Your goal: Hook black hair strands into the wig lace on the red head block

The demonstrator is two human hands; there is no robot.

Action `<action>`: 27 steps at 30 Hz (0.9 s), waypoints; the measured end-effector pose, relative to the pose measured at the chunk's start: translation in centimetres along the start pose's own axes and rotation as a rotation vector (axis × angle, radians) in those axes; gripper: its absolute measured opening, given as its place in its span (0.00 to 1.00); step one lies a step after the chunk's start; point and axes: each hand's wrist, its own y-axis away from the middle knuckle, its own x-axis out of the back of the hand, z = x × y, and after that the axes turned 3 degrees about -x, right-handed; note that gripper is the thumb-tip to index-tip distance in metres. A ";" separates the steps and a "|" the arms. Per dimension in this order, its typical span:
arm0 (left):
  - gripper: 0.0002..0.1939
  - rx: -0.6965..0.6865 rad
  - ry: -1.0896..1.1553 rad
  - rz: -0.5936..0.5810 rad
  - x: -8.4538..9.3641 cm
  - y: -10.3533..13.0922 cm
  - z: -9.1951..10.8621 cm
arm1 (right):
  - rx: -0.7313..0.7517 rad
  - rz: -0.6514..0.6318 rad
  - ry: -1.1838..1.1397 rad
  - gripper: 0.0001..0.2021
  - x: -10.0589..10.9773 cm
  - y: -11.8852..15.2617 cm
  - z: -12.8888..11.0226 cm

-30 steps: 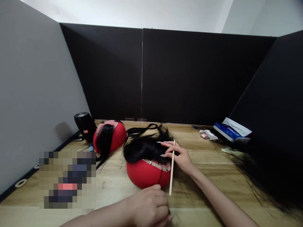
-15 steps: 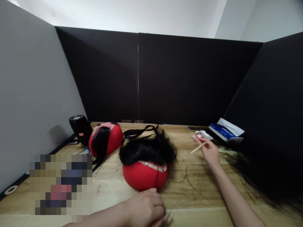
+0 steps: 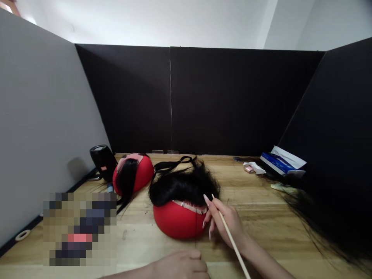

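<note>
Red form (image 3: 176, 224) sits on the table (image 3: 139, 240), black hair (image 3: 178, 188) over its top; right fingers (image 3: 212, 211) grip the stick (image 3: 238, 254) near the pale edge (image 3: 201, 210); left hand (image 3: 181, 266) curls, contents untellable; light, steady strokes should best avoid snagging.

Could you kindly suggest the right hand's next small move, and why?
Perhaps ease the right hand slightly left, toward the pink strip on the red rounded block: its fingertips look close to the strip's right end, it holds the long pale wooden stick, and glossy black hair lies along the strip.
</note>
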 end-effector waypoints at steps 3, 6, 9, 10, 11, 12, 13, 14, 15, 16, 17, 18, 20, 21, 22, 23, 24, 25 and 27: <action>0.17 -0.006 -0.010 -0.007 -0.4 0.0 0.3 | -0.083 -0.063 -0.081 0.23 -0.7 0.7 -0.5; 0.18 -0.008 -0.038 0.019 -0.4 -0.1 0.3 | -0.126 -0.099 -0.270 0.20 -1.5 1.2 -1.2; 0.17 -0.016 -0.073 0.038 0.1 -0.2 0.2 | -0.062 -0.077 -0.442 0.23 -1.8 1.3 -1.7; 0.17 -0.014 -0.081 0.058 0.4 -0.3 0.2 | -0.031 -0.067 -0.468 0.23 -1.7 1.3 -1.8; 0.19 -0.009 -0.088 0.092 0.7 -0.4 0.2 | 0.001 -0.053 -0.482 0.22 -1.6 1.4 -1.9; 0.21 0.003 -0.096 0.139 1.1 -0.5 0.3 | 0.030 -0.033 -0.490 0.21 -1.3 1.4 -1.9; 0.24 0.020 -0.104 0.198 1.4 -0.6 0.3 | 0.055 -0.010 -0.493 0.21 -1.1 1.5 -1.9; 0.27 0.043 -0.107 0.261 1.8 -0.8 0.4 | 0.088 0.022 -0.497 0.20 -0.8 1.6 -2.0; 0.28 0.076 -0.114 0.330 2.1 -0.9 0.5 | 0.132 0.062 -0.499 0.19 -0.5 1.8 -2.0; 0.27 0.117 -0.126 0.395 2.4 -1.0 0.5 | 0.180 0.103 -0.495 0.18 -0.3 2.0 -2.0; 0.25 0.156 -0.140 0.453 2.7 -1.2 0.5 | 0.229 0.143 -0.479 0.17 -0.2 2.2 -2.1; 0.23 0.189 -0.154 0.493 3.0 -1.3 0.4 | 0.282 0.172 -0.449 0.16 -0.1 2.5 -2.2; 0.19 0.238 -0.170 0.513 3.5 -1.4 0.0 | 0.409 0.213 -0.329 0.15 -0.1 3.2 -2.4; 0.18 0.248 -0.163 0.498 3.7 -1.4 -0.3 | 0.483 0.215 -0.247 0.14 -0.2 3.7 -2.5; 0.17 0.248 -0.148 0.474 3.9 -1.4 -0.6 | 0.559 0.210 -0.167 0.14 -0.2 4.1 -2.6; 0.17 0.235 -0.136 0.459 3.9 -1.4 -0.9 | 0.632 0.197 -0.091 0.13 -0.2 4.4 -2.6; 0.18 0.209 -0.130 0.451 3.9 -1.4 -1.1 | 0.697 0.179 -0.025 0.13 -0.2 4.8 -2.6; 0.20 0.176 -0.128 0.445 3.9 -1.4 -1.4 | 0.750 0.152 0.024 0.13 -0.1 5.0 -2.6; 0.23 0.112 -0.133 0.432 3.7 -1.6 -1.6 | 0.789 0.070 0.080 0.11 0.1 5.1 -2.5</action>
